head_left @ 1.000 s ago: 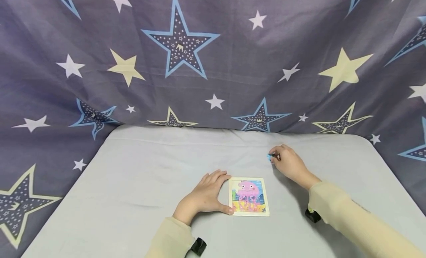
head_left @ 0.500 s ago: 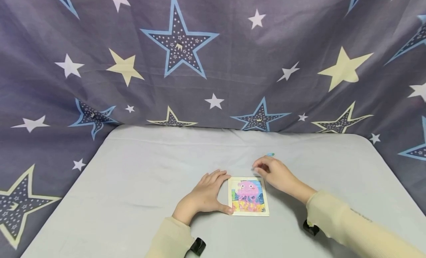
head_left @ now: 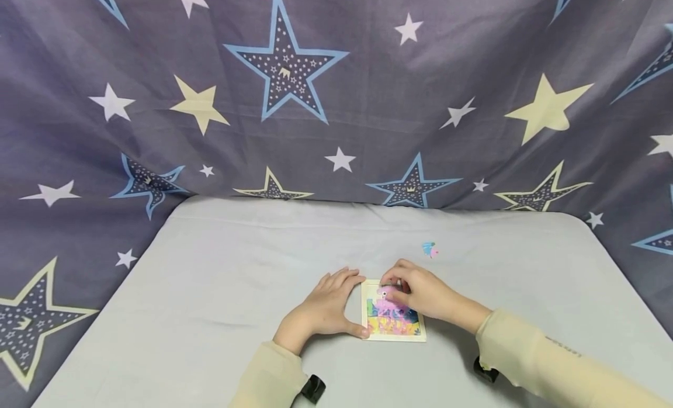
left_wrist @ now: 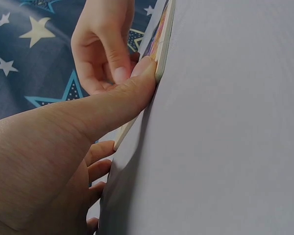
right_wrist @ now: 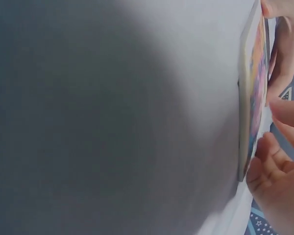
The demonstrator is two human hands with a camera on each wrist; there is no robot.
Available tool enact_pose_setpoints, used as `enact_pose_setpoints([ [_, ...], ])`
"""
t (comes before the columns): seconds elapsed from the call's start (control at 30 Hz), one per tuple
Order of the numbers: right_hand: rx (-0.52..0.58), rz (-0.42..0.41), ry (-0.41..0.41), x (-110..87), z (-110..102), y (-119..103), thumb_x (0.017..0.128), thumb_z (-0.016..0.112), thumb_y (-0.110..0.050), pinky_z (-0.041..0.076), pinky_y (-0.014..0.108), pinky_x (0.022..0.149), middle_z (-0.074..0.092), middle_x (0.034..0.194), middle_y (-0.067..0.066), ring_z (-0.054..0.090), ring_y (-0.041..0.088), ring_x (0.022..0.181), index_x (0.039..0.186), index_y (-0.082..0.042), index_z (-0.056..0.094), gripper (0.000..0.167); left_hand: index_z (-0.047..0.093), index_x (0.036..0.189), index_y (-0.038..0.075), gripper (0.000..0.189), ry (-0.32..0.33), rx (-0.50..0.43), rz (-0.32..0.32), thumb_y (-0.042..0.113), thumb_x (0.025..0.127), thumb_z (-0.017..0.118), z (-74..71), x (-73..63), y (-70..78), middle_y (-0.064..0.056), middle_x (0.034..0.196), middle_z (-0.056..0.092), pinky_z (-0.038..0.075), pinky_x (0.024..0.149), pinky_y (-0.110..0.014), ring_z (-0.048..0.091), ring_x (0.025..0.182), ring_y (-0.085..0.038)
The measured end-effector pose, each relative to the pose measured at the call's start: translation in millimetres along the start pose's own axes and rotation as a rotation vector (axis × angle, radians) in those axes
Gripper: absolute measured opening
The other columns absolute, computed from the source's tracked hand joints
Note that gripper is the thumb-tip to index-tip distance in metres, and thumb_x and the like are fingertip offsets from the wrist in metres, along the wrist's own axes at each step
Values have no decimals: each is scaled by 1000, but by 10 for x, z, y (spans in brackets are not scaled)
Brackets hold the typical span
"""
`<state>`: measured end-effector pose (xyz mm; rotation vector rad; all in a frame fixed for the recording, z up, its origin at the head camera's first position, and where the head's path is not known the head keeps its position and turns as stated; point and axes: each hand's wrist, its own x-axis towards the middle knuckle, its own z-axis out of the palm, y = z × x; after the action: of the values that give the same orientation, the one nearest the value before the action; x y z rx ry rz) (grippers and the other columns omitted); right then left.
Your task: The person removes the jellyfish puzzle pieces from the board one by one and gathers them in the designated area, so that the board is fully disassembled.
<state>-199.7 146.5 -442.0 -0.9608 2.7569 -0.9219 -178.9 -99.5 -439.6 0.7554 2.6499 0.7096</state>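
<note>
A small square jigsaw puzzle board (head_left: pixel 396 338) with a pale frame and a pink sea-creature picture lies on the table. At its left side rests my left hand (head_left: pixel 326 308), fingers spread, the thumb on the near corner and a finger at the far one. In the left wrist view that thumb (left_wrist: pixel 132 93) presses the board's edge. My right hand (head_left: pixel 420 288) is over the upper part of the picture, thumb and fingers curled together on a small puzzle piece (head_left: pixel 394 285), mostly hidden, with a dark edge showing. The upper left of the board shows bare, pale backing.
Loose blue and pink puzzle pieces (head_left: pixel 430 249) lie beyond the board, to the right. A grey-white cloth covers the table (head_left: pixel 210 279). Behind it hangs a dark curtain (head_left: pixel 363 98) with stars. A black wrist device (head_left: pixel 314 389) sits under the left sleeve.
My right hand has moved from the loose pieces toward me and left, carrying a small piece over the board. The loose pieces behind it are uncovered. My left hand stays at the board.
</note>
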Motion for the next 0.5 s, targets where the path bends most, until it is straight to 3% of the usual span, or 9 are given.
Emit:
enact_pose_setpoints([
  [0.17,-61,-42,-50,-12,-1,6,89,73,-10,48,25,70,56,102,-6,50,6,77,114,-20,70,27,37,151,10,105,-6,4,2,55,69,85,6,13,-3,-10,159,29,9,121,-52,17,149,-30],
  [0.33,-42,-101,-72,27,-24,54,88,73,-5,51,26,73,57,101,-4,53,7,81,114,-17,72,28,38,151,12,105,-5,5,-5,57,68,84,14,21,-11,-9,159,29,9,121,-51,17,149,-29],
  [0.5,-17,-110,-117,90,-60,78,87,74,-7,51,27,77,57,99,-4,54,8,85,109,-17,74,24,37,151,12,106,-5,4,-10,58,68,84,20,24,-24,-8,159,29,9,121,-51,16,150,-29],
])
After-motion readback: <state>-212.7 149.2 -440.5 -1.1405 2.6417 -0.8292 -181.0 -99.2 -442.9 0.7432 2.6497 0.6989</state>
